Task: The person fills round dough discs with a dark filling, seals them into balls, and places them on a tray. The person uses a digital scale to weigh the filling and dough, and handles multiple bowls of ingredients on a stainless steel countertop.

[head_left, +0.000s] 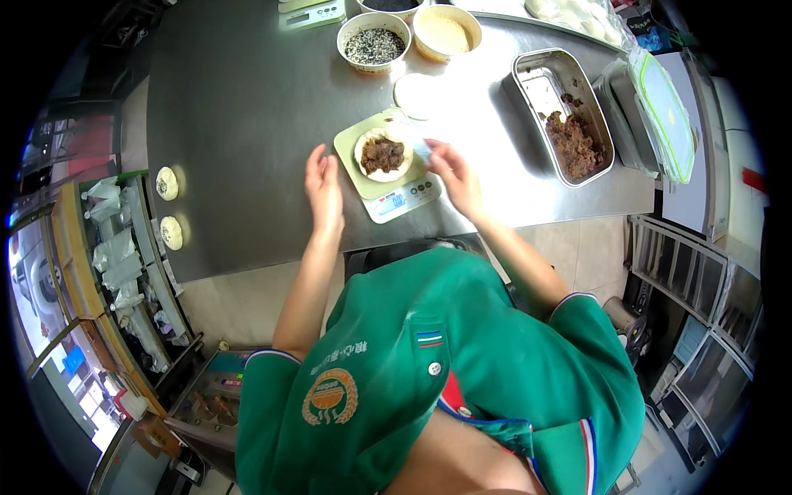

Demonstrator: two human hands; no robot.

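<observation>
A pale dough round rested on the plate of the kitchen scale, with a mound of brown filling at its middle and a rim of dough showing around it. The person's left hand was raised just beside the scale's left edge, palm turned toward it, the fingers straight and the thumb standing apart from them. The right hand was near the scale's right edge, fingers bent toward the plate; whether the fingertips pressed together or gripped something could not be told, since a pale blur lay there.

Just beyond the scale lay a flat white disc. Farther beyond it stood a bowl of black and white seeds and, to that bowl's right, a bowl of pale tan grains. Right of the scale, well apart, sat a steel pan holding clumps of a brown mixture, and past that a container with a green-edged lid. Well to the scale's left, two small round buns sat near the edge of the steel table.
</observation>
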